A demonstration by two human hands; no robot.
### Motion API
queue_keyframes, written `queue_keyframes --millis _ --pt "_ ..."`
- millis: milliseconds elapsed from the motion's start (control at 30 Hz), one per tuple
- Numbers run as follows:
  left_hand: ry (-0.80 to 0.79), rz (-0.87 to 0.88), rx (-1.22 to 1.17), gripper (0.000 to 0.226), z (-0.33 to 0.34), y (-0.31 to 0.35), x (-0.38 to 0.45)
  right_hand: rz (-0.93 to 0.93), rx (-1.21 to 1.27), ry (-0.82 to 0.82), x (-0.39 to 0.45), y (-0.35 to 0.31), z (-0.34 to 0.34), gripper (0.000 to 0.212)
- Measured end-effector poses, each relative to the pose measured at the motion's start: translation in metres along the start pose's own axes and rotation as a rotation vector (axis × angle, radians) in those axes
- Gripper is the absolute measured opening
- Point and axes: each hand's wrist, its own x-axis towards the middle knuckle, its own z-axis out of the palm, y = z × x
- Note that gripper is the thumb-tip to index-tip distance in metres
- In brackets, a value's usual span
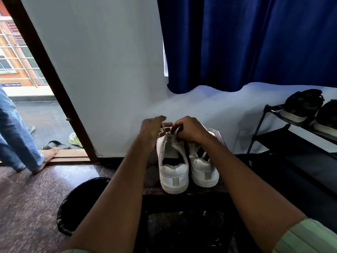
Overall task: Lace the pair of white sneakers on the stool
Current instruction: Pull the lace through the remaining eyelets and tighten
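Two white sneakers stand side by side on a dark stool, heels toward me. Over the front of the left sneaker my left hand pinches a white lace with its fingers partly stretched forward. My right hand is curled over the same shoe's eyelet area and grips the lace or the upper edge there; which of the two is hidden by the fingers. The right sneaker has its lace lying loosely across the tongue. The toes of both shoes are hidden behind my hands.
A black-lined bin sits on the floor left of the stool. A black shoe rack with dark shoes stands at the right. A person in jeans stands in the open doorway at the left, with slippers nearby. A blue curtain hangs behind.
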Motion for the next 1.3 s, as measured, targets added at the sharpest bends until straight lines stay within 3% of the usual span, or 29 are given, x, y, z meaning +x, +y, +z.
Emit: queue_keyframes --millis 100,233,300,367,467,533,633,700,800,900,1033,1133,1300 --pt "-0.012 0.101 0.008 0.025 0.002 0.003 -0.002 -0.003 0.041 0.035 0.000 -0.003 -0.001 0.031" --pt "0.216 0.394 0.675 0.059 -0.005 -0.002 0.003 0.094 0.489 0.256 0.000 -0.002 -0.011 0.038" --pt "0.309 0.459 0.861 0.061 -0.006 0.001 0.002 0.096 0.585 0.346 0.001 0.000 -0.017 0.034" --pt "0.334 0.488 0.993 0.058 -0.006 0.003 0.000 0.077 0.545 0.384 0.002 0.004 -0.023 0.033" --pt "0.356 0.460 1.094 0.057 -0.007 0.001 0.003 0.022 0.285 0.415 0.004 0.014 -0.027 0.034" --pt "0.323 0.450 1.065 0.061 -0.008 -0.002 0.004 -0.020 0.165 0.425 0.006 0.017 -0.027 0.036" --pt "0.177 0.465 0.784 0.039 -0.002 0.003 0.007 -0.063 0.199 0.389 0.004 0.016 -0.025 0.052" --pt "0.101 0.467 0.559 0.023 0.001 0.007 0.006 -0.079 0.407 0.331 0.003 0.010 -0.023 0.060" --pt "0.050 0.519 0.508 0.032 -0.001 0.008 0.007 -0.024 0.810 0.207 0.006 0.002 -0.022 0.066" --pt "-0.023 0.552 0.442 0.032 -0.002 0.006 0.009 0.043 0.969 0.083 0.010 -0.001 -0.020 0.053" --pt "-0.102 0.591 0.327 0.025 -0.001 0.006 0.007 0.076 0.876 0.059 0.009 0.005 -0.011 0.037" --pt "-0.171 0.511 0.228 0.027 0.002 0.010 0.001 0.090 0.843 0.092 0.007 0.006 -0.009 0.034" --pt "-0.279 0.240 -0.073 0.029 0.004 0.010 -0.003 0.128 0.933 0.054 0.004 -0.001 -0.014 0.052"
